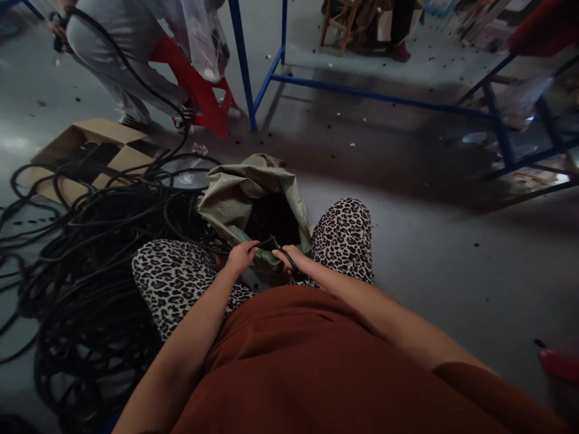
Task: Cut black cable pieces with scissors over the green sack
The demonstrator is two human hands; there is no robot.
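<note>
Between my knees a green-grey sack (228, 196) stands with its mouth open and dark contents inside. My left hand (243, 255) is closed on a black cord (263, 243) at the sack's near edge. In my right hand (292, 258) is a pair of scissors (284, 253) with dark handles, its blades pointing up and left toward the cord's end, over the sack's opening. Whether the blades touch the cord is too small to tell. A large tangled pile of black cord (104, 235) lies on the floor to the left, beside my leg.
An open cardboard box (131, 160) sits behind the cord pile. A person in grey trousers (104, 42) sits on a red stool (199, 90) at upper left. A blue metal frame (362, 93) crosses the back, with another person's foot beyond it.
</note>
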